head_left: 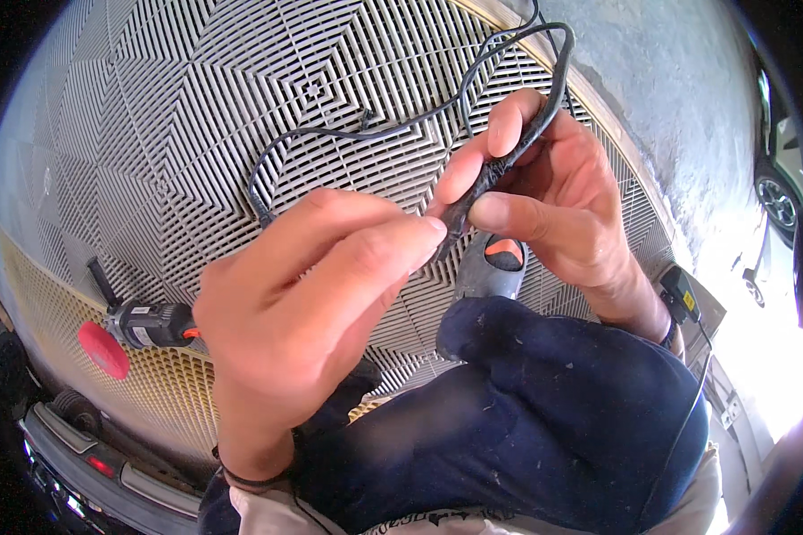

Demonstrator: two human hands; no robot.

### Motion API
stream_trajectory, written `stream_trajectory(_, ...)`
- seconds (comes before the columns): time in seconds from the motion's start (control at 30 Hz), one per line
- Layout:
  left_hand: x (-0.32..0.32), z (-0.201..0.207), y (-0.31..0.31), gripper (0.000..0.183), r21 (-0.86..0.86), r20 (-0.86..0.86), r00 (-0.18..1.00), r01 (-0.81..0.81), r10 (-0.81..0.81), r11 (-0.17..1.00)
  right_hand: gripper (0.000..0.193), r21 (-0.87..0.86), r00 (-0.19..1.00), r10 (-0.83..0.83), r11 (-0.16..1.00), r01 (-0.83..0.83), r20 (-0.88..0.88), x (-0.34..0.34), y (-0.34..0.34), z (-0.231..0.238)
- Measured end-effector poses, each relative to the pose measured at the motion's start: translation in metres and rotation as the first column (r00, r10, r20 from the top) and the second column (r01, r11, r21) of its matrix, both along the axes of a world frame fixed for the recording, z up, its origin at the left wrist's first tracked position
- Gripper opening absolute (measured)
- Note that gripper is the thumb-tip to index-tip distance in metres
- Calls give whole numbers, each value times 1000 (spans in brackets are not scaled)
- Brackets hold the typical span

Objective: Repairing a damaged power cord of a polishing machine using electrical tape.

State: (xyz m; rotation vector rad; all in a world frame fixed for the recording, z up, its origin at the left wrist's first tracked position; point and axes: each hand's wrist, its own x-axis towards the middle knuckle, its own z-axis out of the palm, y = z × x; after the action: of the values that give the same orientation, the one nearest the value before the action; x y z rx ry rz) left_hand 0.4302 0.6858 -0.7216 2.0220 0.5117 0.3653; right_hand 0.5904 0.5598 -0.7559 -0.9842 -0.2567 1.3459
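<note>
A black cable [558,85] loops down into my right hand [567,192]. My right thumb and fingers grip a thicker stretch of it with a wrinkled, tape-like black wrapping [485,181]. At the lower end of that wrapping, the thumb and forefinger of my left hand [312,285] pinch together on a dark flat piece [451,234], perhaps a loose end of the wrapping. My left fingers hide part of it. A thinner stretch of black cord [348,134] curves over the floor tiles and passes behind my left hand.
Left of my left hand lies a black power polisher [152,325] with a red round pad [103,349]. Slatted grey floor tiles [214,107] spread beneath, bordered by bare concrete [660,80]. My grey shoe [491,276] is below my hands. Cars stand at the lower left and far right.
</note>
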Motion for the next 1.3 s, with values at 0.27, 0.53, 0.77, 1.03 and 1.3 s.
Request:
stream_trajectory(0.27, 0, -13, 9, 21, 328, -143, 955, 295, -261, 898, 35, -39, 992, 86, 996, -83, 88, -3, 1, -6)
stream_trajectory(0.53, 7, -43, 3, 28, 484, -89, 956, 286, -279, 827, 34, -78, 993, 59, 996, -50, 106, -6, -5, -14)
stream_trajectory(0.77, 0, -30, 1, 26, 278, -115, 965, 260, -237, 925, 34, -56, 995, 18, 998, -13, 103, -8, -5, -13)
stream_trajectory(1.03, -18, -25, 5, 21, -117, 4, 1000, 9, -9, 993, 34, -37, 990, 67, 997, -63, 120, -4, 1, -12)
stream_trajectory(1.3, -11, -22, 16, 20, -9, -37, 987, 159, -159, 987, 36, -67, 992, 71, 996, -64, 105, -5, 2, -13)
